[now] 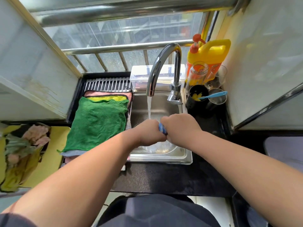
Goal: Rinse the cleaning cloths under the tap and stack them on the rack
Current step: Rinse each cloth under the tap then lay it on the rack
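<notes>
Far left of the sink (159, 158), crumpled cloths (24, 145) in pink, green and yellow lie heaped on a yellow board (54, 161), apparently not yet rinsed. Just left of the sink, the rack (106, 84) carries a flat stack: a green cloth (96, 123) on top, with yellow and pink edges showing beneath it.

Over the sink, your left hand (147, 133) and right hand (178, 126) meet knuckle to knuckle, both curled tight round a blue cloth (162, 128). Only a short strip of it shows between them. The tap (162, 63) runs, and its stream (149, 108) falls onto the far side of your left hand.

Expect the blue cloth to be soft, limp and heavy with water, likely to drip and sag when lifted. Bunched in both fists it should wring well. To lay it flat on the stack, you would do better pinching two corners.

Behind the sink stands a clear lidded box (157, 74); its contents cannot be made out. Right of the sink, a yellow detergent jug (211, 53) with an orange pump stands behind a glass jar (197, 72) and a wine glass (218, 76), both seemingly empty. Nearer you, a black cup (196, 102) holds something yellow, a blue-handled utensil (214, 95) resting in it, beside a clear tumbler (217, 101).
</notes>
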